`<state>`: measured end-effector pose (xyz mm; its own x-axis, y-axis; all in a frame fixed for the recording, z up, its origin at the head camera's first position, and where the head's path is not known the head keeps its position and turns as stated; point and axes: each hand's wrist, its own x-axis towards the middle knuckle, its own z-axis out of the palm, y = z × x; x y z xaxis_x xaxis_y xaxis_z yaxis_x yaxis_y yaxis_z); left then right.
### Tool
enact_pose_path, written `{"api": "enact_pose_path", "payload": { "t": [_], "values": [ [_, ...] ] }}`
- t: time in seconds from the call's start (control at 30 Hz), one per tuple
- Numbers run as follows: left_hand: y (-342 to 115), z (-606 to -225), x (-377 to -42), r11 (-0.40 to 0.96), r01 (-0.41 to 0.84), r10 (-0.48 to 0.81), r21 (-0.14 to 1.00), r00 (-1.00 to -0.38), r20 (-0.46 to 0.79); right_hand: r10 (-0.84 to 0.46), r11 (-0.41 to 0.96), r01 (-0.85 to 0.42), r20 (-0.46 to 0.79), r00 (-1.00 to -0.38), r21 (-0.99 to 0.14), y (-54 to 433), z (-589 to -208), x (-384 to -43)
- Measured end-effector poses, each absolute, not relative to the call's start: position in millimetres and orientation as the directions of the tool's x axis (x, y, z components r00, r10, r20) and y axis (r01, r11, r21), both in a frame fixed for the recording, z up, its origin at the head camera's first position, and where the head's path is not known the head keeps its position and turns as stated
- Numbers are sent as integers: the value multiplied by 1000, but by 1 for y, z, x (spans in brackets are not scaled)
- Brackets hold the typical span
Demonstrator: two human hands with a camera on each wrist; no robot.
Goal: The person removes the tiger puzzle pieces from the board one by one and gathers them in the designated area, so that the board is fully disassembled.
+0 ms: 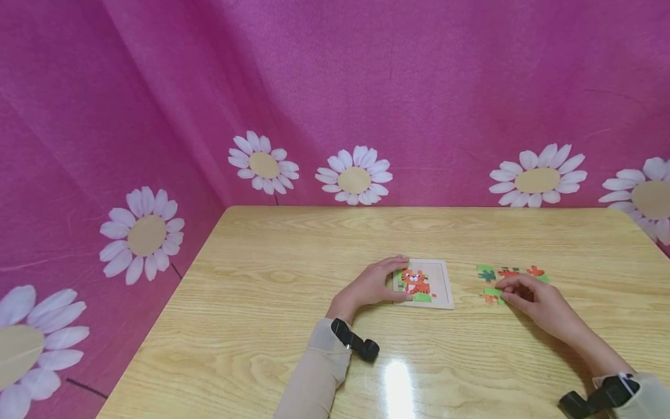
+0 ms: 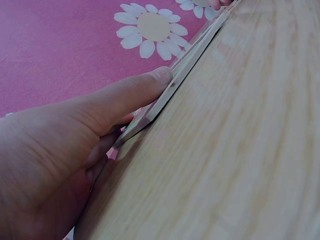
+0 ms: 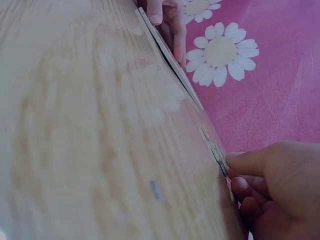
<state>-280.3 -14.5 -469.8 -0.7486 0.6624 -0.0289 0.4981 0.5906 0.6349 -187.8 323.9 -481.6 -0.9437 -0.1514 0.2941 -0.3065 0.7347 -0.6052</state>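
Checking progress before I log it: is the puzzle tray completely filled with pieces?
No; in the head view, bare board shows on the right side of the puzzle tray, beside the tiger-picture pieces.

An indoor-looking corner screened by magenta cloth [image 1: 419, 87], which fills the top and left of the frame and hangs in soft folds, printed with big white daisies [image 1: 353, 180]. A wood-grain tabletop [image 1: 235, 349] spans the lower frame, with bright glare [image 1: 399, 390] at bottom centre. Home, school or studio: cannot tell.
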Motion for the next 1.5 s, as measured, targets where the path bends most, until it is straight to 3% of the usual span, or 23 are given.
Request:
{"api": "enact_pose_path", "payload": {
  "t": [0.27,0.9,1.5],
  "values": [
    [-15,-469,-281,594,509,667,623,-744,-28,-117,723,-307,329,-937,-619,318,-479,-187],
    [-15,-470,-281,594,513,669,620,-743,-26,-190,659,-407,383,-904,-632,272,-479,-208],
    [-14,-471,-282,590,522,673,616,-739,-19,-233,664,-337,244,-941,-667,230,-474,-229]
  ]
}}
